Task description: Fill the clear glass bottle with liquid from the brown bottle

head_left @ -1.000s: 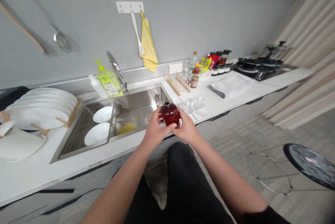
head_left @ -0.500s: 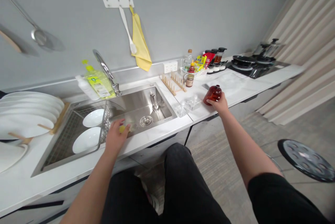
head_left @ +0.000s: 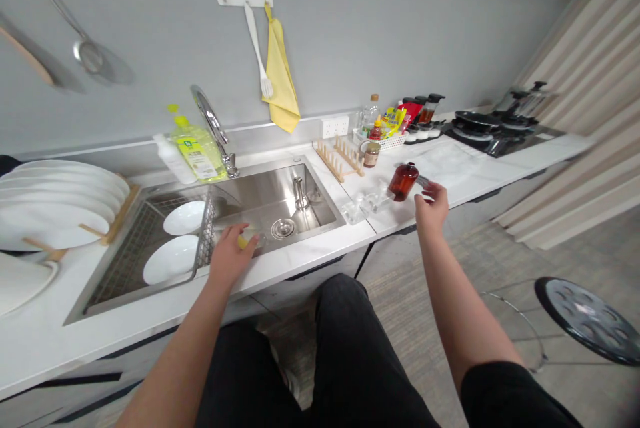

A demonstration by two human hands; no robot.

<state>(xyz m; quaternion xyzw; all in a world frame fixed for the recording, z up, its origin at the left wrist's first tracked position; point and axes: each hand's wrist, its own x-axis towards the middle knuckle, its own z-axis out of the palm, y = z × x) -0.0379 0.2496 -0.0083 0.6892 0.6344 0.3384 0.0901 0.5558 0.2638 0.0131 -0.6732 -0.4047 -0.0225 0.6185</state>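
Note:
Over the front of the steel sink (head_left: 273,253), my left hand (head_left: 233,256) is closed around a small yellow thing (head_left: 243,242). Something clear seems to be beside it, too faint to name. My right hand (head_left: 432,209) is just right of an amber bottle (head_left: 403,183), apart from it, with fingers bent and loosely open. The bottle stands uncapped on the counter. Behind it, near my right fingertips, lies a small grey thing (head_left: 423,181) that I cannot make out. Clear plastic pieces (head_left: 367,203) lie left of the bottle.
A wire basket (head_left: 200,241) with white bowls (head_left: 173,259) sits in the sink's left side. Beyond the faucet (head_left: 215,125) are soap bottles (head_left: 200,151). A wooden rack (head_left: 340,160), a jar (head_left: 371,155) and a condiment basket (head_left: 387,141) stand at the back.
My right hand has let go of the amber bottle and drawn off to its right; the bottle now stands on the counter. My left hand keeps the yellow thing. The view has shifted slightly.

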